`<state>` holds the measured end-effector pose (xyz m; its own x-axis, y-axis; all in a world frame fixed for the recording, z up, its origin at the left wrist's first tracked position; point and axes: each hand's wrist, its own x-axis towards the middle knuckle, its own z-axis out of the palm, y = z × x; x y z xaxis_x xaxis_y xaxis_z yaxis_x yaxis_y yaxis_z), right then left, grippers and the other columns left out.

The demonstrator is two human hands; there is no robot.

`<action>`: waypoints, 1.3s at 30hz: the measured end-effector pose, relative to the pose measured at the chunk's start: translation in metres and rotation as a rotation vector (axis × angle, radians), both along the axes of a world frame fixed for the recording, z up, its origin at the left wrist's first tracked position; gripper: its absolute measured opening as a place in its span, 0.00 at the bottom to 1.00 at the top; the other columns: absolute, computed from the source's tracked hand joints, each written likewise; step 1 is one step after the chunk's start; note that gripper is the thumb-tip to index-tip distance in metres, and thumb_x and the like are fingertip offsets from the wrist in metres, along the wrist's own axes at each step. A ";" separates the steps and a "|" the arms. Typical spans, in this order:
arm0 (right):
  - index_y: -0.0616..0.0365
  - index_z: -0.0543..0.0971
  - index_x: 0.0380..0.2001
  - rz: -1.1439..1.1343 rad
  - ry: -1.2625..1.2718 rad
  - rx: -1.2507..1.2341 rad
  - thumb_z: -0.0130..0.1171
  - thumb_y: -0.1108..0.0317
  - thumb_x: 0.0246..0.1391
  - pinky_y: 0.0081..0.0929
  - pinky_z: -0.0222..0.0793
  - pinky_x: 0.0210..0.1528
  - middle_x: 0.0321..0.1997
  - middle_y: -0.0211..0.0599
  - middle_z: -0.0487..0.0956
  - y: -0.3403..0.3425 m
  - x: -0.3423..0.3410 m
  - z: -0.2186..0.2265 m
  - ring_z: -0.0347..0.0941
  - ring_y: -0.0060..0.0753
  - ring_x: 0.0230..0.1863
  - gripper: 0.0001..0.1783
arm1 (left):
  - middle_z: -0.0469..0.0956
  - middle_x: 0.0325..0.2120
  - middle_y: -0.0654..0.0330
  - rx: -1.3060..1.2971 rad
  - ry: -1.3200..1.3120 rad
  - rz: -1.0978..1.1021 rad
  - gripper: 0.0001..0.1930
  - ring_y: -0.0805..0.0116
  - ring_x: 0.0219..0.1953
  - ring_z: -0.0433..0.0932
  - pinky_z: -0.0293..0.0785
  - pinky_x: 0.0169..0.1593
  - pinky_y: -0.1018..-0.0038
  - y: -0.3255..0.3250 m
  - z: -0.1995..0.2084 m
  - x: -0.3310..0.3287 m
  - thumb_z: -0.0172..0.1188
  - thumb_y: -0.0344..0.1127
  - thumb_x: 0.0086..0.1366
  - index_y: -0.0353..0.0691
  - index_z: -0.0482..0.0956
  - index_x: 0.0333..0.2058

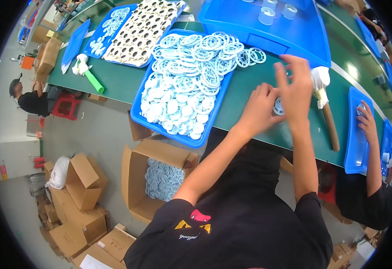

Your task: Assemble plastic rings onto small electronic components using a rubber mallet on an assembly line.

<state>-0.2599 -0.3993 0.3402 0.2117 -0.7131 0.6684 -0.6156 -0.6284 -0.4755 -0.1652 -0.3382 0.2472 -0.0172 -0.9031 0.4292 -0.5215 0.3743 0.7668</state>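
Over the green bench, my left hand (259, 109) is closed, its thumb and fingers around a small light-blue plastic wheel (278, 106), partly hidden. My right hand (296, 85) is raised just beside it, its fingers apart and slightly blurred by motion. I see nothing clearly held in it. Left of my hands lies a blue tray (136, 104) heaped with light-blue spoked rings (210, 42) and small round discs (172, 106). Several rings spill past its right edge onto the bench. Right of my hands is a mallet (328, 114) with a white-wrapped head and wooden handle.
A large blue bin (258, 38) with several clear cups stands behind. A pulp tray (137, 33) and a green-handled hammer (92, 80) lie to the left. Below, a cardboard box (135, 179) holds more rings. A co-worker's hand (366, 119) is over a blue tray at right.
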 end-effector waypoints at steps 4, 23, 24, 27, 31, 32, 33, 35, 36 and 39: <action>0.50 0.83 0.42 0.756 0.306 0.096 0.68 0.68 0.52 0.38 0.77 0.36 0.39 0.35 0.80 0.075 0.056 -0.006 0.82 0.38 0.36 0.12 | 0.72 0.50 0.50 0.066 -0.052 -0.006 0.37 0.45 0.53 0.74 0.71 0.57 0.54 0.001 0.006 -0.011 0.83 0.49 0.49 0.42 0.76 0.54; 0.65 0.78 0.38 0.675 0.487 0.038 0.64 0.72 0.49 0.35 0.81 0.34 0.46 0.48 0.75 0.113 0.105 -0.046 0.80 0.43 0.40 0.12 | 0.73 0.50 0.48 0.073 -0.001 -0.092 0.30 0.47 0.53 0.75 0.73 0.56 0.59 0.007 0.021 0.002 0.79 0.39 0.54 0.36 0.77 0.53; 0.65 0.75 0.41 0.741 0.473 0.161 0.64 0.73 0.50 0.36 0.81 0.35 0.47 0.48 0.75 0.112 0.100 -0.040 0.81 0.45 0.41 0.15 | 0.73 0.50 0.48 0.058 0.002 -0.094 0.30 0.47 0.53 0.75 0.74 0.56 0.59 0.007 0.021 0.002 0.79 0.38 0.55 0.36 0.77 0.53; 0.63 0.71 0.49 0.796 0.339 0.414 0.62 0.77 0.55 0.45 0.79 0.42 0.46 0.45 0.77 0.109 0.081 -0.020 0.82 0.50 0.47 0.18 | 0.74 0.49 0.49 0.019 0.010 -0.102 0.31 0.48 0.52 0.76 0.74 0.56 0.60 0.006 0.016 0.000 0.81 0.40 0.53 0.36 0.78 0.52; 0.58 0.82 0.52 0.405 -0.096 0.330 0.66 0.78 0.57 0.40 0.80 0.49 0.51 0.46 0.83 0.096 0.004 0.008 0.82 0.46 0.48 0.19 | 0.74 0.49 0.50 0.190 -0.090 -0.007 0.33 0.47 0.55 0.74 0.72 0.58 0.57 0.014 0.025 -0.003 0.80 0.40 0.50 0.39 0.77 0.54; 0.58 0.82 0.50 0.312 -0.156 0.348 0.63 0.77 0.60 0.41 0.80 0.47 0.51 0.46 0.83 0.089 -0.015 0.005 0.83 0.53 0.46 0.14 | 0.74 0.49 0.49 0.066 -0.073 -0.071 0.33 0.46 0.55 0.74 0.73 0.58 0.57 0.010 0.013 0.003 0.79 0.38 0.51 0.39 0.77 0.55; 0.60 0.82 0.49 0.212 -0.134 0.315 0.63 0.78 0.60 0.41 0.81 0.47 0.52 0.47 0.83 0.081 -0.029 0.006 0.83 0.53 0.48 0.14 | 0.74 0.49 0.48 -0.054 -0.059 -0.135 0.33 0.45 0.55 0.74 0.73 0.58 0.57 0.006 0.000 0.009 0.78 0.36 0.51 0.38 0.76 0.55; 0.62 0.82 0.49 0.108 -0.111 0.288 0.63 0.79 0.60 0.41 0.81 0.48 0.53 0.48 0.83 0.074 -0.048 0.000 0.84 0.52 0.49 0.14 | 0.73 0.49 0.48 0.048 0.022 -0.074 0.32 0.44 0.54 0.74 0.73 0.58 0.56 0.012 0.017 0.004 0.76 0.32 0.52 0.37 0.75 0.57; 0.62 0.83 0.50 0.079 -0.037 0.223 0.63 0.80 0.60 0.41 0.81 0.49 0.54 0.48 0.83 0.074 -0.052 -0.009 0.83 0.52 0.50 0.15 | 0.73 0.50 0.47 0.054 0.026 -0.067 0.32 0.44 0.54 0.74 0.73 0.58 0.56 0.013 0.019 0.005 0.76 0.32 0.52 0.37 0.75 0.57; 0.63 0.82 0.53 0.065 0.093 0.199 0.63 0.80 0.60 0.43 0.79 0.56 0.58 0.50 0.82 0.076 -0.056 -0.031 0.81 0.53 0.57 0.18 | 0.73 0.50 0.47 0.067 0.038 -0.064 0.31 0.44 0.54 0.74 0.73 0.59 0.55 0.011 0.019 0.003 0.75 0.31 0.53 0.36 0.75 0.57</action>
